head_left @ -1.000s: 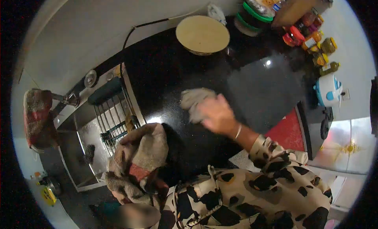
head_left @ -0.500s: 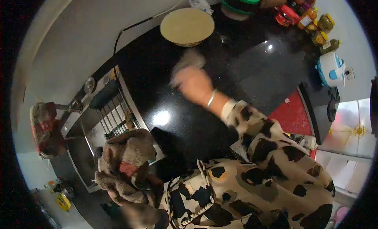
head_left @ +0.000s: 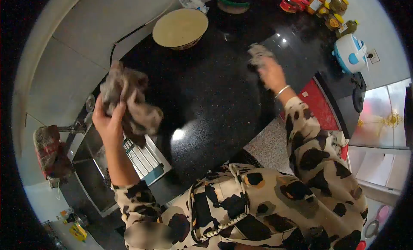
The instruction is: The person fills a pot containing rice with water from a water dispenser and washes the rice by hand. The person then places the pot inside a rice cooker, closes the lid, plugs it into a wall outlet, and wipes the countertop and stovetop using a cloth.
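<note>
A bunched grey-brown cloth (head_left: 134, 93) is gripped by my left hand (head_left: 109, 124), held up at the left over the counter's edge near the sink. My right hand (head_left: 272, 76), with a bangle at the wrist, closes on a smaller grey cloth (head_left: 259, 53) at the surface of the black countertop (head_left: 211, 91). Some blur softens that hand. A cream enamel basin (head_left: 180, 27) stands at the back of the counter, between and beyond both hands.
The sink (head_left: 88, 168) and slatted drainer (head_left: 144, 157) lie left, beside a cloth-covered object (head_left: 52, 153). Jars (head_left: 333, 21) and a blue-white appliance (head_left: 349, 54) line the right wall. A red panel (head_left: 314, 104) lies below them.
My left hand has lifted its cloth from the lower left, up and away from me. My right hand has swept its cloth rightward across the countertop. The view has shifted slightly.
</note>
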{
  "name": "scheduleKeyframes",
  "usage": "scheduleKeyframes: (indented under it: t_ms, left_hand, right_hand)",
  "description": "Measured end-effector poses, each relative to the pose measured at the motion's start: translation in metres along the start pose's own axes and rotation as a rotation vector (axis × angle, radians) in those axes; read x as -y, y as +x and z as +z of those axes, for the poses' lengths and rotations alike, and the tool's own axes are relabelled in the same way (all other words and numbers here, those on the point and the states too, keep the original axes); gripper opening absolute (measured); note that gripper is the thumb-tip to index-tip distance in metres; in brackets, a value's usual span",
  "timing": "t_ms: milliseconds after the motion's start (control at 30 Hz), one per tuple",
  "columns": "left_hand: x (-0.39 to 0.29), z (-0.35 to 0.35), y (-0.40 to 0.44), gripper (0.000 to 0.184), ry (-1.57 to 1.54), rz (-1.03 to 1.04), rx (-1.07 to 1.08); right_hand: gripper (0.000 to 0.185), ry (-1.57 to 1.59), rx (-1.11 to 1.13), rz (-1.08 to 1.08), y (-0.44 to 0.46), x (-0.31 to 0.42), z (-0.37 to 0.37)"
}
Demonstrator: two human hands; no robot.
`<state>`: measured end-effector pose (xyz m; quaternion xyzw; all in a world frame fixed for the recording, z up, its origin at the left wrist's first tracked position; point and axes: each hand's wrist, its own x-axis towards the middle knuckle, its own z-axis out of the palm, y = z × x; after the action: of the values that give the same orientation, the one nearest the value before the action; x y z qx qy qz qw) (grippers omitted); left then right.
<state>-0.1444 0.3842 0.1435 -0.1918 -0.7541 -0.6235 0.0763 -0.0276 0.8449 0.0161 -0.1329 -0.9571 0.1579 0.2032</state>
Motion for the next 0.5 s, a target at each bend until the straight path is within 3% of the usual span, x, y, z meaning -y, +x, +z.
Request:
scheduleKeyframes:
  t_ms: [67,100,167,200,267,300,367,400,433,500]
  left_hand:
    - [0.030,0.002,0.025,0.046,0.149,0.007,-0.005]
    - [0.043,0.006,0.033,0.049,0.272,0.045,0.007]
    - [0.077,0.011,0.034,0.063,0.522,0.097,0.026]
    - [0.080,0.018,0.028,0.070,0.607,0.159,0.076]
    - [0.067,0.042,0.001,0.071,0.533,0.158,0.088]
    - [0.076,0.047,-0.013,0.069,0.476,0.111,0.114]
    - [0.091,0.056,-0.041,0.065,0.288,0.005,0.170]
    - [0.095,0.060,-0.053,0.059,0.344,0.010,0.155]
    - [0.090,0.065,-0.063,0.056,0.254,-0.086,0.172]
    - [0.083,0.069,-0.080,0.054,0.160,-0.190,0.206]
  right_hand:
    - [0.040,-0.111,-0.051,0.140,-0.002,-0.050,0.007]
    - [0.036,-0.087,-0.141,0.110,-0.003,-0.049,0.011]
    - [0.030,-0.034,-0.117,0.079,-0.007,0.004,0.010]
    - [0.027,0.041,-0.123,-0.199,-0.012,0.035,0.010]
    - [0.024,0.046,-0.001,-0.273,-0.046,0.102,0.031]
    - [0.020,0.155,0.187,-0.395,-0.066,0.133,0.035]
    - [0.011,0.340,0.229,-0.595,-0.114,0.199,0.030]
    - [0.012,0.462,0.235,-0.676,-0.144,0.215,0.035]
    - [0.014,0.383,0.213,-0.776,-0.171,0.223,0.048]
    - [0.016,0.391,0.286,-0.778,-0.163,0.211,0.041]
